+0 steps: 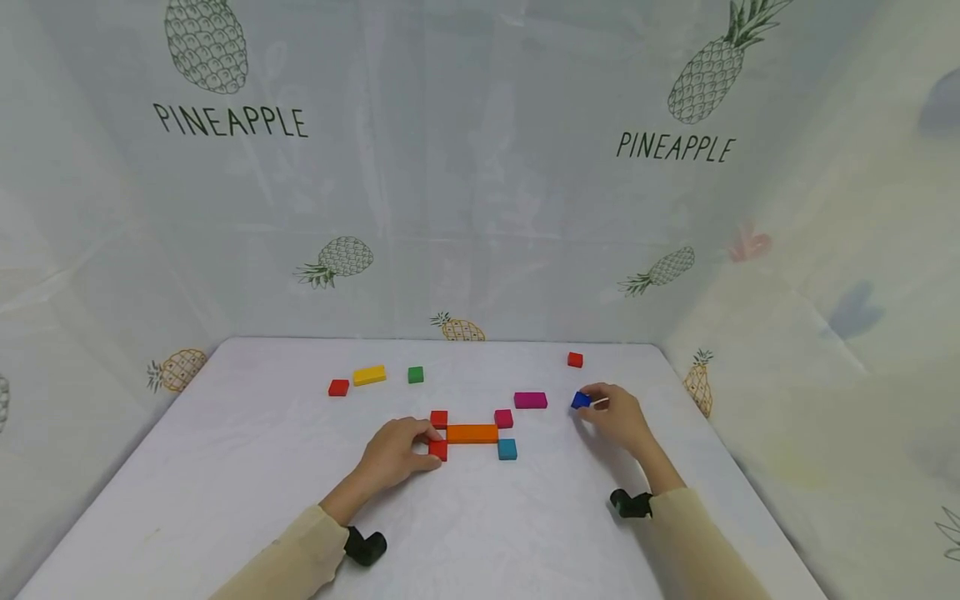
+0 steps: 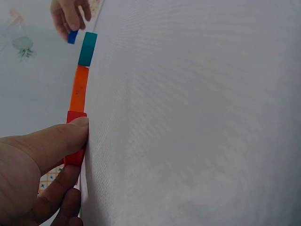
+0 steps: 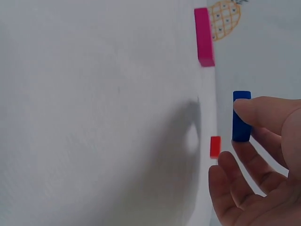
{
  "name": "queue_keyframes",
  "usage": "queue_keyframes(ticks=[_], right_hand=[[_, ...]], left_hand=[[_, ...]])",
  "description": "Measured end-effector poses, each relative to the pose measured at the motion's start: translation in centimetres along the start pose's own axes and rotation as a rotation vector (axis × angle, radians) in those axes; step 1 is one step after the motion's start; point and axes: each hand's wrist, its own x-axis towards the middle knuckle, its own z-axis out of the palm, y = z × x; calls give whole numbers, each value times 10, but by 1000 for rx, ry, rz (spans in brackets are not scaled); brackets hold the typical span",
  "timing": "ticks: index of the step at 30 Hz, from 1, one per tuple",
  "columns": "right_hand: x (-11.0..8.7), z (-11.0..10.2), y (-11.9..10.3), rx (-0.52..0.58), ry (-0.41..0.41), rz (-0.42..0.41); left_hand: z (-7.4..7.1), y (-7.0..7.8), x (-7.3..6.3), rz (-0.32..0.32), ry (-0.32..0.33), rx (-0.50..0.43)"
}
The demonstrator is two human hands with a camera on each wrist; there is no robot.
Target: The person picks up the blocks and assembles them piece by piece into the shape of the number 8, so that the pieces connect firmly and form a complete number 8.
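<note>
Near the table's middle, my left hand [image 1: 393,454] pinches a small red block [image 1: 437,451] between thumb and fingers. That block sits at the left end of a long orange block [image 1: 472,434], with a second red block [image 1: 438,419] just behind it. At the orange block's right end lie a small magenta block [image 1: 503,418] and a teal block [image 1: 507,450]. Off to the right, my right hand [image 1: 617,417] holds a blue block [image 3: 241,117] between thumb and fingers, raised above the table; its shadow falls below in the right wrist view.
A longer magenta block [image 1: 530,401] lies between the arrangement and my right hand. Farther back are a red block [image 1: 575,360], a green block [image 1: 416,375], a yellow block [image 1: 370,375] and another red block [image 1: 338,388]. A pineapple-printed curtain [image 1: 480,183] rises behind the white table [image 1: 187,475].
</note>
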Motion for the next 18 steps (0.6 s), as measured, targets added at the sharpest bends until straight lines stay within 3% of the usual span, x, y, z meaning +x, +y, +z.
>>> queue_keyframes(ticks=[18], right_hand=[[-42, 20, -33, 54, 19, -8]], left_hand=[[1, 2, 0, -10, 11, 1]])
